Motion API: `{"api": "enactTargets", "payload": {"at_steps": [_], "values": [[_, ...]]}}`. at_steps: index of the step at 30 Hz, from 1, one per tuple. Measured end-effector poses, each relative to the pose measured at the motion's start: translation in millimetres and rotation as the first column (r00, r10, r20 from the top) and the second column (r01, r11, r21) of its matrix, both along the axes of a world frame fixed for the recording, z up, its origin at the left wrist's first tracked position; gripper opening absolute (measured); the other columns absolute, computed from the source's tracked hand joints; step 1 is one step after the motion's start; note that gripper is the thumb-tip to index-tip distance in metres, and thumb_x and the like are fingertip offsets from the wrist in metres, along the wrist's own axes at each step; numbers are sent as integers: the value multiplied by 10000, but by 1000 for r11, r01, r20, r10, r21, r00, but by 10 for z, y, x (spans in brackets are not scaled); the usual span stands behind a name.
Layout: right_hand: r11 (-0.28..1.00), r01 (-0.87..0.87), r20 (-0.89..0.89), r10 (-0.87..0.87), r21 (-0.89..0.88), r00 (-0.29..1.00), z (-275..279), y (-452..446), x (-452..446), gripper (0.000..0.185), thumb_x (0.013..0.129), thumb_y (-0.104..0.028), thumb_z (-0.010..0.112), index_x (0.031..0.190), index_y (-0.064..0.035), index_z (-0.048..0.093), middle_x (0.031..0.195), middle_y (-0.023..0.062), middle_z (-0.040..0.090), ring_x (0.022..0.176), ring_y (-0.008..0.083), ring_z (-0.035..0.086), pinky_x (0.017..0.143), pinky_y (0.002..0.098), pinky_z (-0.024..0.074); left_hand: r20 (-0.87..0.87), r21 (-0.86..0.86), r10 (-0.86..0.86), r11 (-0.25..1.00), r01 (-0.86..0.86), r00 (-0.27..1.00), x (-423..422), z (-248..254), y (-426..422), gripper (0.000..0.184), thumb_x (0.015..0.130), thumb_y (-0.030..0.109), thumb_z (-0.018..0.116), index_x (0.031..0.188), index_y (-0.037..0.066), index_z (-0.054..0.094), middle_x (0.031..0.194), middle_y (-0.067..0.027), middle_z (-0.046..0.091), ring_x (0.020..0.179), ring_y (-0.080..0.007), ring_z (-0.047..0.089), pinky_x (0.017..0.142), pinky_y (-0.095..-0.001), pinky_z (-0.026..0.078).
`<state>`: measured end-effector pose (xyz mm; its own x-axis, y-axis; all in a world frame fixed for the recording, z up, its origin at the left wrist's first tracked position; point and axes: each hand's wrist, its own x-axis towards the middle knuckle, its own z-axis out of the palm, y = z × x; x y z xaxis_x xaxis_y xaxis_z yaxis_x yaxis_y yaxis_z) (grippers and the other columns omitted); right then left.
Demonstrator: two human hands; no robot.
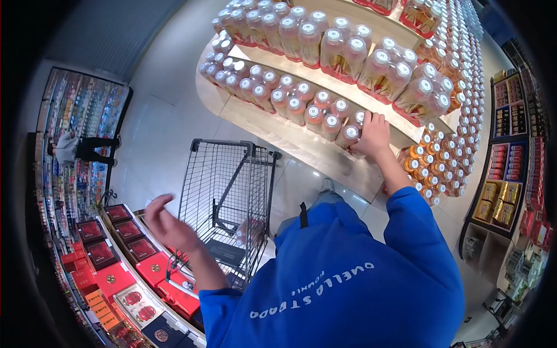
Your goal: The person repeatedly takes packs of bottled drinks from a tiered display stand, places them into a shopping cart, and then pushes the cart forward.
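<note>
My right hand point(374, 136) reaches to the lower shelf of a bottle display. Its fingers are curled against the right side of a shrink-wrapped pack of bottles point(350, 133), the end one in its row. The palm side is hidden. My left hand point(169, 225) hangs in the air at the left, beside the shopping cart point(194, 191). Its fingers are apart and loosely bent, with nothing in them. Low inside the cart lies a clear-wrapped bottle pack point(248, 232), seen partly through the wire mesh.
More wrapped bottle packs point(339, 49) fill the shelf above. Loose-looking amber bottles point(426, 159) stand right of the shelf corner. Red gift boxes point(113, 281) line a low stand at left. Another person point(75, 149) stands by far shelves. Tiled floor point(191, 113) surrounds the display.
</note>
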<state>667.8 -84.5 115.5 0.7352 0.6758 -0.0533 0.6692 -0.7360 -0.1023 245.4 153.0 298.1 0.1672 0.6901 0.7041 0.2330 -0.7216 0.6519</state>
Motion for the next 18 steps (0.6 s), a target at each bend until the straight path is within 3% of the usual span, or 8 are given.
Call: {"api": "enactTargets", "payload": {"at_steps": [1, 2, 3, 6, 8, 13, 16, 18], "values": [[1000, 13, -16, -13, 7, 1000, 4, -25, -12, 1001, 522, -442, 922, 1306, -1, 482, 1171, 165, 572, 1139, 336, 533, 970, 425, 451, 22, -220, -125, 967, 127, 992, 343, -286, -140, 155, 949, -67, 503, 1004, -15, 638, 976, -116, 673, 931, -211, 635, 925, -348, 508], [1000, 26, -29, -25, 13, 999, 11, -47, -18, 992, 521, -446, 918, 1294, 1, 486, 1161, 164, 576, 1133, 336, 536, 965, 419, 451, 108, -472, -235, 843, 258, 966, 626, -639, -250, 133, 978, -27, 522, 1003, 3, 648, 972, -106, 673, 938, -189, 633, 917, -331, 509], [999, 29, -10, -28, 41, 1000, -20, -73, -25, 1000, 507, -451, 916, 1287, 9, 492, 1147, 157, 597, 1110, 326, 549, 952, 423, 455, 107, -653, -245, 713, 253, 964, 925, -898, -438, 106, 988, 12, 549, 985, -1, 655, 941, -92, 677, 893, -180, 652, 869, -314, 526], [998, 61, -88, -59, 11, 994, -84, -89, -13, 1029, 496, -457, 918, 1302, 11, 481, 1152, 160, 610, 1110, 311, 558, 948, 435, 462, 242, -901, -424, 234, 364, 872, 1317, -2046, -846, 167, 1032, 112, 563, 1122, 10, 661, 983, -83, 699, 907, -172, 672, 877, -317, 551], [996, 92, -133, -91, 1, 987, -93, -77, -3, 1125, 519, -437, 927, 1420, 8, 422, 1230, 160, 604, 1176, 316, 557, 974, 450, 494, 324, -935, -437, -10, 356, 839, 1428, -2565, -1221, 187, 1037, 128, 571, 1151, 7, 657, 1008, -88, 705, 933, -176, 685, 885, -317, 555], [989, 146, -269, -134, 24, 954, 52, -121, -61, 1213, 548, -373, 943, 1542, -19, 345, 1285, 187, 599, 1229, 361, 549, 1010, 482, 519, 394, -916, -700, -240, 322, 596, 1523, -2729, -1544, 229, 1043, 174, 571, 1187, 17, 656, 1063, -93, 716, 951, -178, 698, 877, -303, 541], [977, 199, -338, -164, 71, 927, 149, -319, -203, 1222, 572, -398, 948, 1570, -72, 323, 1322, 173, 577, 1282, 351, 525, 1040, 472, 508, 349, -937, -641, -246, 248, 683, 1576, -2739, -1352, 281, 1050, 231, 555, 1199, 13, 653, 1067, -90, 718, 945, -183, 706, 880, -303, 534], [961, 249, -336, -196, 120, 921, 295, -458, -394, 1176, 561, -386, 955, 1537, -75, 377, 1310, 186, 591, 1276, 361, 539, 1039, 458, 509, 427, -893, -535, -378, 246, 729, 1594, -2761, -1231, 400, 1043, 363, 531, 1233, 23, 621, 1109, -114, 702, 1008, -233, 697, 924, -363, 535]]}}
